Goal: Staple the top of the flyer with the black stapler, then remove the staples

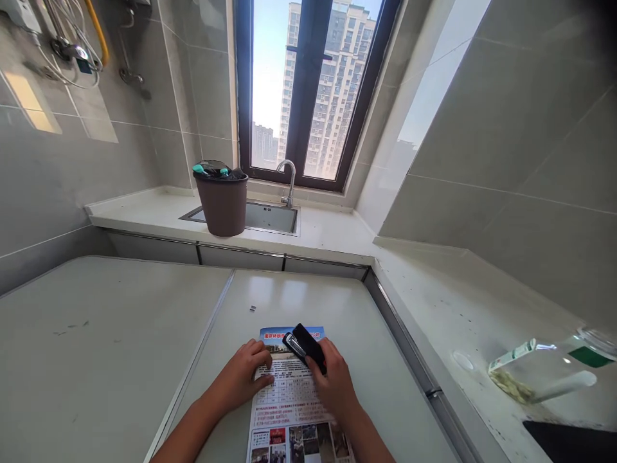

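- Stapler, black (308, 344), one: we are seeing it over the upper part of the printed sheet (289, 389), right of that sheet's middle.
- Right hand (333, 384), nearer of the two: we are gripping the stapler by its near end, thumb on the left flank, fingers on the right; from this hand the body is reaching out towards ten to eleven o'clock.
- Left hand (245, 376), free of the stapler: we are laying it over the sheet's left edge, fingers loosely curled, thumb apart from the forefinger; from here the stapler is lying towards two o'clock, a little way off. Whether these fingers are pressing the paper, we cannot tell.
- Long axis, stapler: we are reading it as slanting from about five o'clock at the held end to about eleven at the free end, which is pointing away from us.
- Form: we are noting the black cover and the metal-lined part (295, 346) splayed apart, the latter showing on the left side.
- Long axis, sheet: we are finding it running roughly from twelve to six on the white desk (120, 360), so the stapler is crossing it aslant.
- Small grey pieces (252, 308): we are observing these beyond the sheet's top edge, towards ten o'clock from the stapler, touched by neither hand.
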Tool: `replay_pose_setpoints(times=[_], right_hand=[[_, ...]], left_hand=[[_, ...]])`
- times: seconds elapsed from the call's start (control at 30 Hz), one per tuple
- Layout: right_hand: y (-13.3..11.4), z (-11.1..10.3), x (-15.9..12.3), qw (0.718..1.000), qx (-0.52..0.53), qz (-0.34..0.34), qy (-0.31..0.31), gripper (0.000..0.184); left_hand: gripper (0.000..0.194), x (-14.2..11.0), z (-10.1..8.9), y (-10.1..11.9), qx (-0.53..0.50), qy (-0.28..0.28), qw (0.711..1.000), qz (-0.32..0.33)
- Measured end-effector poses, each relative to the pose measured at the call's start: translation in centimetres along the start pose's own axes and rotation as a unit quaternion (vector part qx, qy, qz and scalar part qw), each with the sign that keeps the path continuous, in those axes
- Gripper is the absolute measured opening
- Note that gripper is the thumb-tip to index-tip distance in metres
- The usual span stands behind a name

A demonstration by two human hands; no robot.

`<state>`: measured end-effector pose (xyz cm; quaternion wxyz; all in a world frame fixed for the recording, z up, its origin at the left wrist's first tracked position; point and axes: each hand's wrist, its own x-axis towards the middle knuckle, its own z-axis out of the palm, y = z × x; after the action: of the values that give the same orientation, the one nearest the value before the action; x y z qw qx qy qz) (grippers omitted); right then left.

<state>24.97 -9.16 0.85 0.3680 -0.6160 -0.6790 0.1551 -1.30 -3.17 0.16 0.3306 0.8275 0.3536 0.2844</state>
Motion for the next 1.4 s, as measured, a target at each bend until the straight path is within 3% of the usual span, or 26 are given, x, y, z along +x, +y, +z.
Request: replay_pose_setpoints(times=[0.17,0.3,0.53,0.63,0.7,0.83,0.87,1.03,1.23,1.4], right_hand=[[0.6,-0.8,0.3,0.999,0.021,-0.024,-0.003,0.014],[0.1,-0.5,0.0,0.998,0.005,-0.054,-0.037,0.026],[0.0,0.6,0.3,0.994,-0.011,-0.081,-0.073,0.033],[-0.2,0.6,0.5,0.994,0.008,-0.080,-0.078,0.037],[-0.4,0.1,0.6,0.995,0.032,-0.079,-0.057,0.037],[-0.2,-1.5,0.6,0.995,0.069,-0.044,0.050,0.019],[0.1,-1.8,0.6,0.995,0.074,-0.031,0.064,0.021],[1.5,-2.0,0.6,0.998,0.037,-0.014,0.039,0.049],[1.8,-1.4,0.6,0.999,-0.008,-0.033,0.022,0.045],[1.2,-1.9,0.3,0.995,0.022,-0.055,0.078,0.040]], left_hand=[[0.030,0.3,0.1,0.3,-0.031,0.025,0.996,-0.080],[0.057,0.3,0.2,0.2,-0.053,0.026,0.997,-0.050],[0.046,0.3,-0.2,0.5,-0.041,0.021,0.999,-0.023],[0.028,0.3,-0.6,0.8,-0.020,-0.001,1.000,-0.018],[0.020,0.3,-0.7,0.8,-0.006,-0.009,1.000,-0.020],[0.024,0.3,-0.8,0.6,-0.009,-0.012,1.000,-0.019],[0.025,0.3,-0.9,0.6,-0.009,-0.015,1.000,-0.019],[0.023,0.4,-1.0,0.8,0.007,-0.028,0.999,-0.036],[0.019,0.5,-0.9,0.9,0.001,-0.029,0.999,-0.038],[0.018,0.6,-0.9,0.9,0.008,-0.034,0.998,-0.047]])
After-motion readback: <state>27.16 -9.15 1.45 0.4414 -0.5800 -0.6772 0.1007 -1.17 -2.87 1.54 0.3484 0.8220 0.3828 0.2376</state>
